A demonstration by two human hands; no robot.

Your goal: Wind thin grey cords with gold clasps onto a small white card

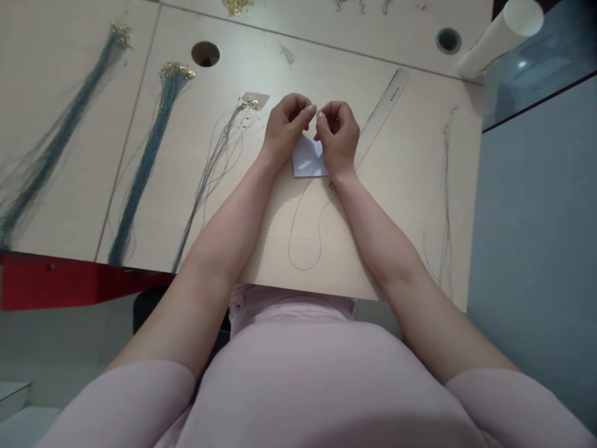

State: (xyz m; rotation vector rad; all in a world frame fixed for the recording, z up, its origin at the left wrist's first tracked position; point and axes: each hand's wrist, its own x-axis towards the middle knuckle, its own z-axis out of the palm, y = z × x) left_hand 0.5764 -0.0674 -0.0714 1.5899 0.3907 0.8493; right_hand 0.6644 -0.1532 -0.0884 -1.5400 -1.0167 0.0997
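Observation:
Above a small white card [308,159], my left hand [290,124] and my right hand [339,132] meet almost tip to tip. Each pinches thumb against finger at a tiny item that is too small to make out. A thin dark cord [304,269] hangs in a loop on the table below the card. Its upper parts run toward the card and my right wrist, where they are lost from sight. Partly behind my right hand lies a clear ruler [385,107], slanting up to the right.
Left of my hands lie a loose bunch of cords [209,168] with gold-coloured clasps and two thick blue-green bundles [152,155] [65,134]. More cords [446,186] lie at the right. A white roll [499,37] stands by the grey partition [536,218]. The tabletop has two round holes [205,54] [448,41].

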